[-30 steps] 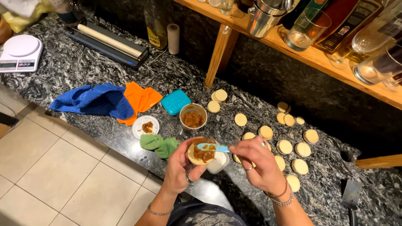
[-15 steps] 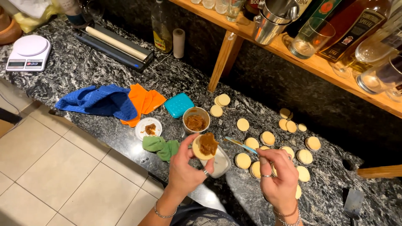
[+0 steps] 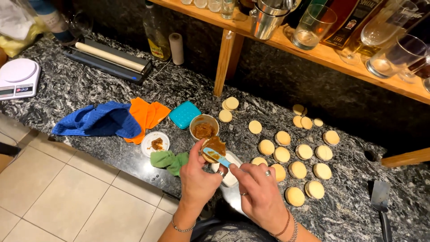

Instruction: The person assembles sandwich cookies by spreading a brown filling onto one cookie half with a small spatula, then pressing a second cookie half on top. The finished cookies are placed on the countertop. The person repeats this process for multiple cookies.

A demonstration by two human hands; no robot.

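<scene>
My left hand [image 3: 198, 177] holds a round pale cookie [image 3: 212, 149] topped with brown caramel spread, just above the counter's front edge. My right hand [image 3: 259, 190] grips a small light-blue spreader knife [image 3: 218, 157], its blade lying on the spread. Right behind the cookie stands a small round tub of brown spread [image 3: 204, 127]. A white rectangular dish [image 3: 231, 173] lies under my hands, partly hidden.
Several round cookies [image 3: 295, 154] lie on the dark granite counter [image 3: 89, 85] to the right. A teal lid [image 3: 185, 114], blue cloth [image 3: 98, 120], orange cloth [image 3: 148, 114], green cloth [image 3: 170, 160], white lid [image 3: 155, 143], scale [image 3: 18, 77], metal spatula [image 3: 380, 201]. Wooden shelf [image 3: 322, 54] with glasses overhead.
My right hand, which had drawn away to the right, has come back to the cookie and the blue knife lies on the spread again. The view has shifted slightly.
</scene>
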